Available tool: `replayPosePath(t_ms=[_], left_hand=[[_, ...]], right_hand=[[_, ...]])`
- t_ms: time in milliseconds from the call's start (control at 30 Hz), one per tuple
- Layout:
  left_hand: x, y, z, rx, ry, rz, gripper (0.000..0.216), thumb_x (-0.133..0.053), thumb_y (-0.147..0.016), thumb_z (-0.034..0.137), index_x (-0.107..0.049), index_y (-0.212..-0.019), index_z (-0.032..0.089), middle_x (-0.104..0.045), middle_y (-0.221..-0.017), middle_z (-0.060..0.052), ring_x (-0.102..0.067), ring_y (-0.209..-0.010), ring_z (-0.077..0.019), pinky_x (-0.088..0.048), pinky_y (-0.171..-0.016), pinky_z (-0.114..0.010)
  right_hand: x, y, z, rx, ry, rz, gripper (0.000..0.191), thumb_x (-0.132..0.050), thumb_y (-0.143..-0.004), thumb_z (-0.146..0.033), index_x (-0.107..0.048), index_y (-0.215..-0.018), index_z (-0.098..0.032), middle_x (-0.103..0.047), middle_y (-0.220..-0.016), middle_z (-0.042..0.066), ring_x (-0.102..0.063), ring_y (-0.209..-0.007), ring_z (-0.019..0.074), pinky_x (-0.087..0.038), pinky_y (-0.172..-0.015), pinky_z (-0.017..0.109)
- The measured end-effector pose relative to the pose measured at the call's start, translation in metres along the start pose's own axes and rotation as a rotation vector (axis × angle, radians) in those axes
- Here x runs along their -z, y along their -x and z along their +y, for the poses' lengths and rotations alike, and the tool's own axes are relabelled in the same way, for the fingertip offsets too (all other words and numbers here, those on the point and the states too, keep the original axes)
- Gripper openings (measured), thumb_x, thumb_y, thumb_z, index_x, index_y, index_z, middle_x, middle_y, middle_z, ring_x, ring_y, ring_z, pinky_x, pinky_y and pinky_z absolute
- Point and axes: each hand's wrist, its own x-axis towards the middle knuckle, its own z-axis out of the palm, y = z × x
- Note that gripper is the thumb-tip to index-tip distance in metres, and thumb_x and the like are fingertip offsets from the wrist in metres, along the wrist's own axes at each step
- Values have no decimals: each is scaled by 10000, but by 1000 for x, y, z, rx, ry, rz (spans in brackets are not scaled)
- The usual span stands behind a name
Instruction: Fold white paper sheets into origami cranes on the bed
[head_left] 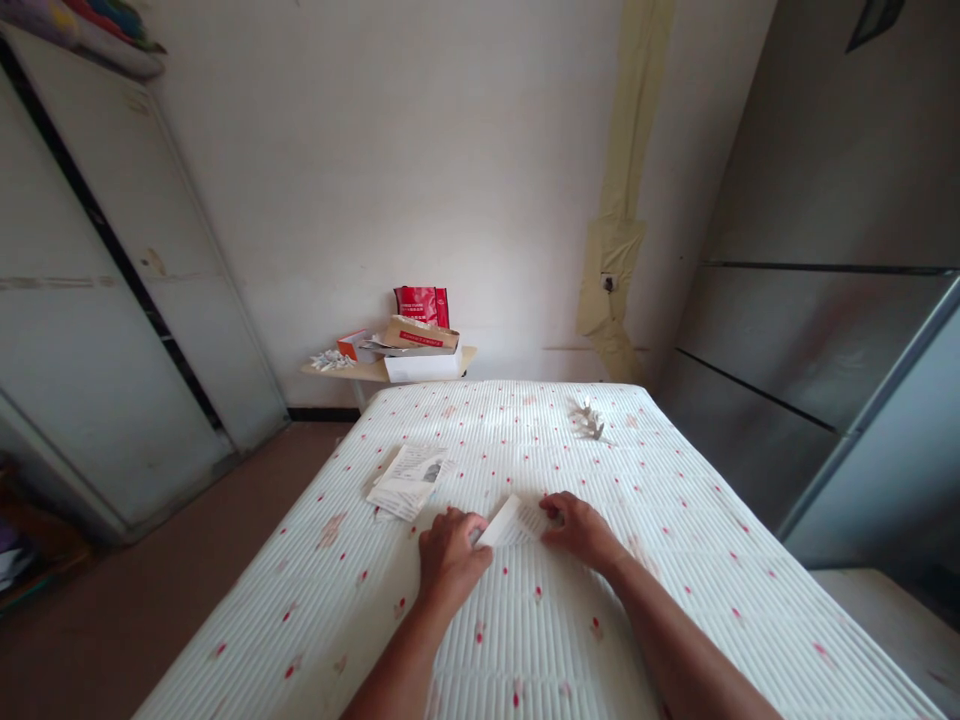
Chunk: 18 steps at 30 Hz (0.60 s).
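Note:
A small printed sheet of paper, folded to a point at its far end, lies on the quilted white bed cover between my hands. Its left corner is pinched between the thumb and fingers of my left hand. On the opposite side, my right hand has its curled fingers closed on the right edge. Left of and beyond my left hand rests a loose stack of printed pages, the top one with a dark picture. Farther off on the right sits a small cluster of folded paper pieces.
Against the wall, a low table bears a white box, a red bag and a pile of small white pieces. Grey cabinets flank the bed on the right, pale wardrobe doors on the left.

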Motion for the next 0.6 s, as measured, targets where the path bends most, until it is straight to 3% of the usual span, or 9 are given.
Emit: replayPosePath(t_ms=[300, 467, 600], left_hand=[[-7, -1, -1, -93, 72, 49, 156, -581, -634, 133, -599, -760, 223, -595, -821, 32, -507, -862, -137, -302, -758, -265], [-13, -1, -2, -186, 72, 101, 115, -546, -639, 102, -578, -693, 199, -577, -764, 27, -501, -806, -136, -299, -715, -266], [-14, 1, 1, -287, 42, 108, 111, -538, -642, 86, -570, -663, 191, -575, -742, 16, -495, -783, -142, -303, -700, -275]], right_hand=[[-2, 4, -7, 9, 52, 22, 337, -533, -588, -126, -615, -904, -209, -618, -871, 5, -559, -744, 130, -383, -652, 201], [-7, 4, -6, -10, 9, 59, 531, -513, -586, -100, -514, -1100, -235, -601, -813, -28, -535, -660, 106, -356, -599, 192], [-9, 4, -6, 66, 43, 97, 313, -492, -592, -94, -575, -869, -215, -589, -784, -20, -522, -671, 110, -338, -596, 195]])
